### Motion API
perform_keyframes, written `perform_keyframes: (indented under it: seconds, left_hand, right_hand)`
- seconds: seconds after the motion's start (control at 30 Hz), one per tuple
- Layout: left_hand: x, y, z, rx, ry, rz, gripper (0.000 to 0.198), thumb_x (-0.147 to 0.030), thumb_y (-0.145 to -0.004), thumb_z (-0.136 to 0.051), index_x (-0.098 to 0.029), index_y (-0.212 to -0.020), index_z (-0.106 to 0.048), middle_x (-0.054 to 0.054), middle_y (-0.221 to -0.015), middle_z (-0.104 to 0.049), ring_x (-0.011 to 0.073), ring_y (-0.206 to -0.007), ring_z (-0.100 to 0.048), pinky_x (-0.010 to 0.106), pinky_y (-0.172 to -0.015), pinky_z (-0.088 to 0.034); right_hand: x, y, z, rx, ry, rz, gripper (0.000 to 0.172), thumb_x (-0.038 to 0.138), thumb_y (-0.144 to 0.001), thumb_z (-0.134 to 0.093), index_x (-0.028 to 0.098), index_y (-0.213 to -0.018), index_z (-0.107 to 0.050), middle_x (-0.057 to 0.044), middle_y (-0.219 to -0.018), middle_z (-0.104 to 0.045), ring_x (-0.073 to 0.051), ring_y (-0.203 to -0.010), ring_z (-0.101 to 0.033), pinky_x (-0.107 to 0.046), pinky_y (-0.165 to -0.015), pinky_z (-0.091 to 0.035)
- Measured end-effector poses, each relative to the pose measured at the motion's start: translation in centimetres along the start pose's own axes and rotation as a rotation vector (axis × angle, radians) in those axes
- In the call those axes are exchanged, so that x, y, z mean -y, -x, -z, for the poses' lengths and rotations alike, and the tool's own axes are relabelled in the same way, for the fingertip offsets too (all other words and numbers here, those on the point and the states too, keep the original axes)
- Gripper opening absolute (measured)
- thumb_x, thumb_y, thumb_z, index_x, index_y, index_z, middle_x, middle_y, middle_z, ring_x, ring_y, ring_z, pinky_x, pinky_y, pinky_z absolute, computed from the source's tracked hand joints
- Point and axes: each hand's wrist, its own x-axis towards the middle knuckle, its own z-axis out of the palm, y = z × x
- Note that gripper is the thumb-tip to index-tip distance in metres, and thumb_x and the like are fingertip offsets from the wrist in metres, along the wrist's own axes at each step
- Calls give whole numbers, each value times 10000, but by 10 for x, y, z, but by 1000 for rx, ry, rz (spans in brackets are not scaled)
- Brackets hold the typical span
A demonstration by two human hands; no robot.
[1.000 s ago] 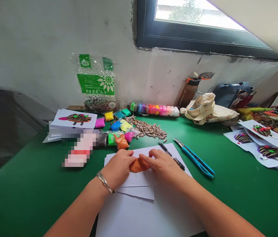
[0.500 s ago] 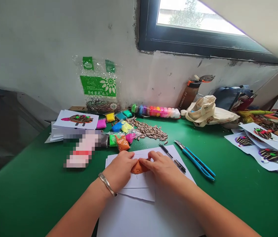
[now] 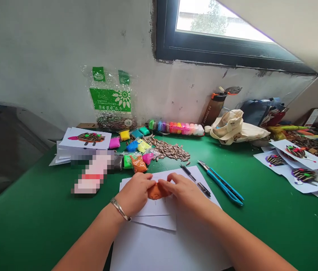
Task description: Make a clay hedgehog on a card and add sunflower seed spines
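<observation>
The orange clay [image 3: 156, 193] is on the white paper [image 3: 150, 210], in the near middle of the green table [image 3: 40, 218]. The left hand [image 3: 137, 191] touches its left side, and the right hand [image 3: 186, 190] touches its right side. The fingers on both hands are bent, but one cannot tell if they pinch the clay or just press it. A black pen [image 3: 188, 172] and a blue cutter [image 3: 223, 184] lie to the right. Striped seeds [image 3: 173, 149] sit farther back.
</observation>
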Motion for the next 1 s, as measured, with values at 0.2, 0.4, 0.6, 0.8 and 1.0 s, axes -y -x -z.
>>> perform_keyframes:
  seconds: [0.2, 0.4, 0.6, 0.8, 1.0]
  left_hand:
    - [0, 2, 2, 14, 25, -15, 450, -43, -793, -440, -231, -1124, -681, 109, -1217, -601, 269, -1116, -538, 394, -942, -462]
    - [-3, 3, 3, 45, 15, 1, 413, -58, -810, -448, -241, -1089, -692, 87, -1205, -599, 245, -1111, -531, 367, -941, -454]
    - [-2, 2, 2, -23, 28, -20, 321, -135, -896, -405, -199, -1032, -688, 84, -1102, -637, 237, -1053, -549, 353, -887, -462]
    - [-8, -1, 0, -44, 28, 9, 226, -280, -902, -494, -197, -944, -701, 74, -1034, -641, 256, -1033, -543, 372, -870, -447]
    - [-13, -2, -4, -74, 29, 47, 189, -273, -865, -555, -185, -956, -696, 82, -1104, -617, 265, -1060, -523, 377, -885, -437]
  right_hand:
    - [-9, 15, 6, 27, -135, 104, 634, 1, -803, -445, 377, -1313, -464, -26, -1104, -530, -154, -917, -516, -239, -763, -391]
    - [1, 18, 14, 56, -68, 183, 603, -32, -786, -406, 334, -1252, -521, -54, -1097, -522, -168, -916, -502, -280, -800, -410]
    - [-11, 22, 22, 48, -180, 61, 616, -26, -793, -369, 315, -1290, -492, -59, -1144, -521, -149, -911, -544, -260, -785, -427]
    - [-9, 21, 28, 105, -152, 73, 539, -23, -780, -385, 282, -1172, -596, -38, -936, -559, -150, -855, -530, -251, -757, -405]
    - [-9, 20, 27, 121, -141, 60, 512, -11, -788, -398, 264, -1175, -590, -39, -944, -548, -145, -839, -505, -231, -733, -384]
